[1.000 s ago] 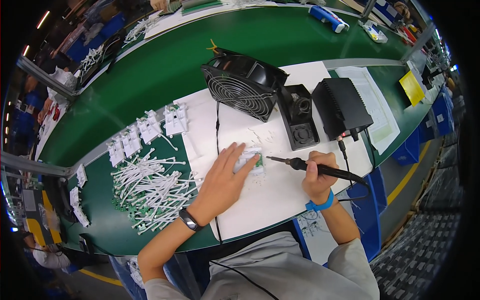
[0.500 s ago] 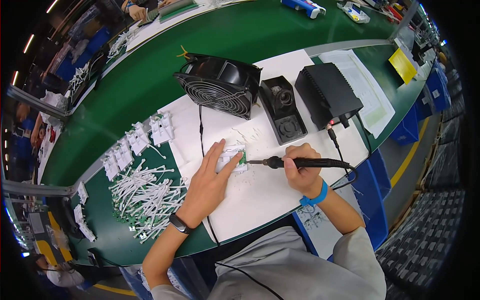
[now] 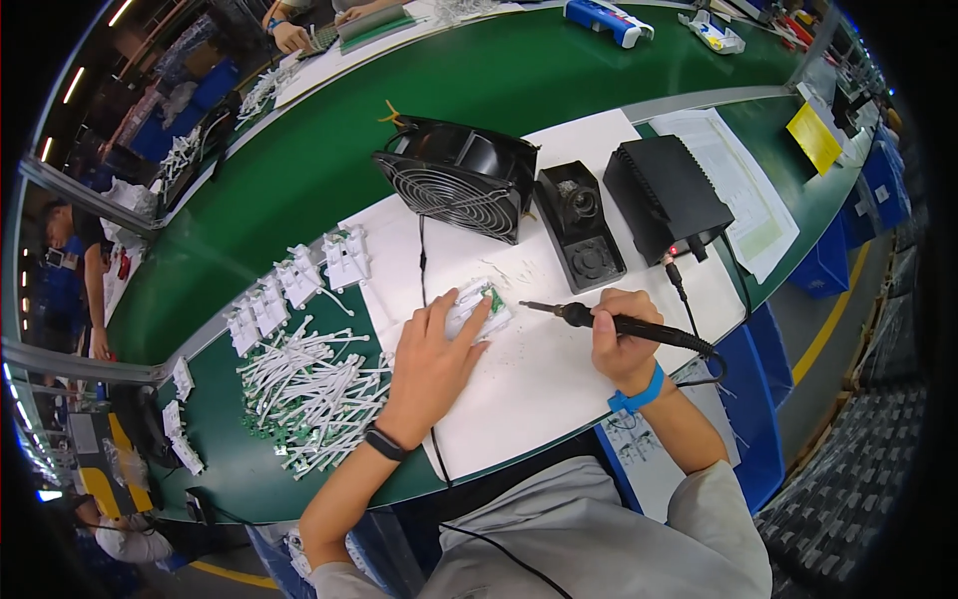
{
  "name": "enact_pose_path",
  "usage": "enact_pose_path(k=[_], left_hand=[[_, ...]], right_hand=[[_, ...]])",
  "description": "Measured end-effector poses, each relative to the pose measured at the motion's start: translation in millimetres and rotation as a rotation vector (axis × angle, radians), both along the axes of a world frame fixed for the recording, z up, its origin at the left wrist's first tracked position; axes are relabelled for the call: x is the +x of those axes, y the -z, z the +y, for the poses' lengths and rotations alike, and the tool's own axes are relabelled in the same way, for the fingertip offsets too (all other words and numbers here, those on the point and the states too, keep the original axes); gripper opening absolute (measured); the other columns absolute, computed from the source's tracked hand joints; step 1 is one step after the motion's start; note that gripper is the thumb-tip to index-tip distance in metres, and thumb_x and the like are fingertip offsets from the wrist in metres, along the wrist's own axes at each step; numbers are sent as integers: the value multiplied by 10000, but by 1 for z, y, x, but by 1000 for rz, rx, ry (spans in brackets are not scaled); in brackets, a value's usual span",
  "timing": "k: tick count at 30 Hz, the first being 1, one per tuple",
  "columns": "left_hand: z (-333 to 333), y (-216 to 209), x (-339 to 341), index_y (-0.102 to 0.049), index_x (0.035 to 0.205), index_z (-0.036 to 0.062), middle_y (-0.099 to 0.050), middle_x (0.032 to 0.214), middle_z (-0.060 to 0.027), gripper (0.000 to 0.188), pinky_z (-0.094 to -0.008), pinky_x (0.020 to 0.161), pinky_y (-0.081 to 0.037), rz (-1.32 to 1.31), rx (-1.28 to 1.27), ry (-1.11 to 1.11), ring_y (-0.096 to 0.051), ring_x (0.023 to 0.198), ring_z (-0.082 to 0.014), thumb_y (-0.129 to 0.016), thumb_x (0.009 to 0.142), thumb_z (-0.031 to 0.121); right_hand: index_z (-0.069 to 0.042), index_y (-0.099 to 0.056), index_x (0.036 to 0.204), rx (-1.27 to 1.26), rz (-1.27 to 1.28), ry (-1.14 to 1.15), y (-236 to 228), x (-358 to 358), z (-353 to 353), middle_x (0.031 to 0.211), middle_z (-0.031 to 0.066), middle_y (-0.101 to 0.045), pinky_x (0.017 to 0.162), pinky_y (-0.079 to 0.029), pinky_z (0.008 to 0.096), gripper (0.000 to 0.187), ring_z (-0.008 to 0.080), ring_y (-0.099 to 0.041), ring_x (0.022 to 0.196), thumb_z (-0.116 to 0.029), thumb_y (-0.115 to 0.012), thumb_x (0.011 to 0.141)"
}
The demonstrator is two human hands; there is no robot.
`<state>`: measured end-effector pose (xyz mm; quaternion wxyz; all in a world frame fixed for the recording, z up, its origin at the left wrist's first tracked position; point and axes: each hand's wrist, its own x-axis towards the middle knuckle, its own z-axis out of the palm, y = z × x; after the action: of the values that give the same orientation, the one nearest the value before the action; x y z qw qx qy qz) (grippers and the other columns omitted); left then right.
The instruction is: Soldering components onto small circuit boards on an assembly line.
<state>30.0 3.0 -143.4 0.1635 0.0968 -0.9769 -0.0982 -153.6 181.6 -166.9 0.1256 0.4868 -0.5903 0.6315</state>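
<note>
A white plastic housing [image 3: 466, 321] with a small green circuit board [image 3: 496, 299] at its right end rests slightly turned on the white sheet. My left hand [image 3: 434, 361] holds it in place, the index fingertip on the board and the other fingers and thumb around the piece. In my closed right hand [image 3: 623, 339] is a soldering iron [image 3: 574, 314], gripped like a pen. Its metal tip points left and stays a little apart from the board. Left of my left hand lies a heap of white cables with green boards [image 3: 314, 389].
A black fan [image 3: 454, 180], a black tray stand [image 3: 579, 225] and a black soldering station [image 3: 667, 195] stand behind the work. Several white housings [image 3: 299, 277] line the left edge. Blue bins [image 3: 748, 399] are at the lower right. Another person's hand [image 3: 291, 38] works across the green table.
The iron's tip has drawn back from the board's edge. My left hand has turned the housing a little, and its thumb now shows below the piece. The whole view has shifted slightly.
</note>
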Motion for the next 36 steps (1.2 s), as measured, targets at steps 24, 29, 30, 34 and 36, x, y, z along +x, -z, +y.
enact_pose_path(k=[24,29,30,34,36], left_hand=[[33,33,1,-631,1317,46,-537,1399,-278,492,-426,919,-496,215,0,-134,-584,1117,-373,-740,884,251],[32,36,1,-655,1283,92,-552,1402,-228,489,-397,868,-511,258,-22,-140,-592,1052,-305,-782,840,255],[32,37,1,-655,1283,92,-552,1402,-228,489,-397,868,-511,259,-16,-146,-592,1052,-305,-782,840,255],[31,37,1,-656,1277,82,-555,1394,-232,485,-395,873,-509,268,-23,-143,-590,1053,-305,-781,837,245],[31,37,1,-657,1276,79,-556,1391,-233,484,-394,874,-509,268,-22,-145,-590,1054,-306,-780,837,242]], right_hand=[[-27,-520,770,92,104,78,-17,10,-36,569,88,-533,469,-369,271,236,175,-505,455,61,-739,783],[-40,-500,757,135,106,93,-11,12,-39,563,81,-521,461,-355,277,252,179,-492,446,25,-739,795],[-40,-500,757,141,108,88,-10,11,-40,563,81,-521,461,-355,277,252,179,-492,446,25,-739,795],[-45,-499,760,162,90,101,-8,11,-41,565,83,-524,461,-356,278,240,183,-488,440,7,-726,816],[-46,-495,760,174,86,97,-9,13,-42,566,83,-526,461,-357,279,241,183,-489,439,1,-722,822]])
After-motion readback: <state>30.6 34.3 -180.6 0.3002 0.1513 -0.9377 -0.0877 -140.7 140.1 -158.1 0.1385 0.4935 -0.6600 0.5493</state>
